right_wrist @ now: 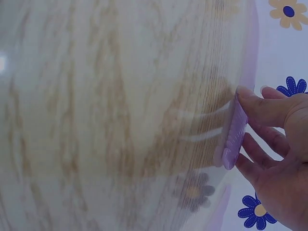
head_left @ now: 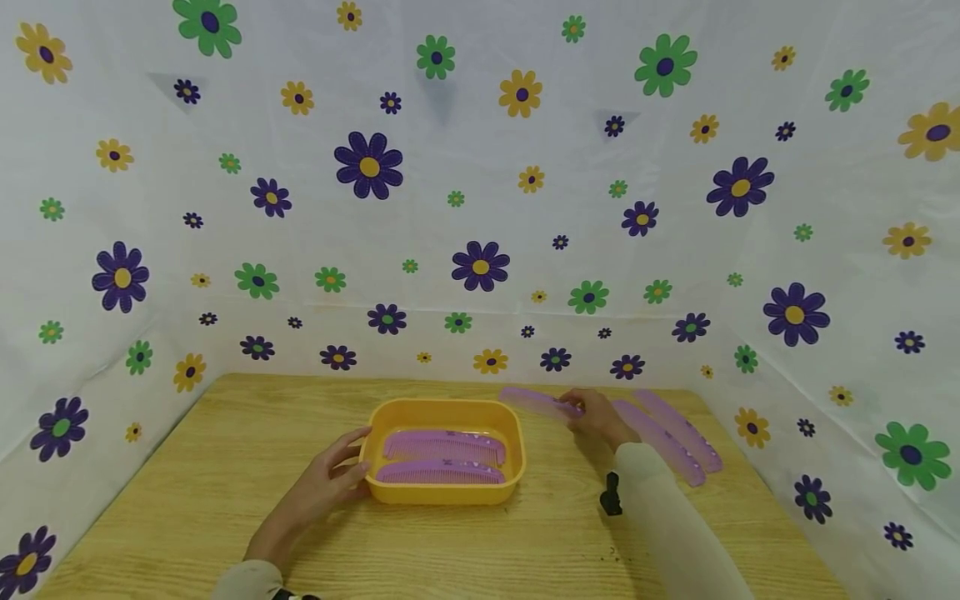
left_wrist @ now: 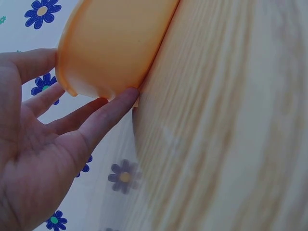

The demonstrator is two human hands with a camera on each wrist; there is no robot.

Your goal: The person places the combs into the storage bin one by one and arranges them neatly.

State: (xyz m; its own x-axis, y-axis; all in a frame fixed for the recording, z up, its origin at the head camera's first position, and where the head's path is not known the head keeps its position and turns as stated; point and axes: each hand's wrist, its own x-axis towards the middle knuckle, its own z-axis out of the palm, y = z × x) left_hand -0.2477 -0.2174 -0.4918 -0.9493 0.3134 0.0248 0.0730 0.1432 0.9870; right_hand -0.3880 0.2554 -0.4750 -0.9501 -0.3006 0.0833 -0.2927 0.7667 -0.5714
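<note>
While your left hand (head_left: 330, 473) rests extended fingers against the yellow tub (head_left: 442, 494), your right hand (head_left: 600, 418) pinches a purple comb (head_left: 534, 401) by its right end, right of frame centre, near the tub's upper right corner. You seem to be picking it up; lifting likely calls for a firm pinch.

muted light, glare on tabletop (right_wrist: 110, 96), soft blur

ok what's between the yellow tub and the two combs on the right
In the head view, the right hand, which pinches another comb, lies between the yellow tub and the two combs; bare tabletop shows in front of that comb.
</note>
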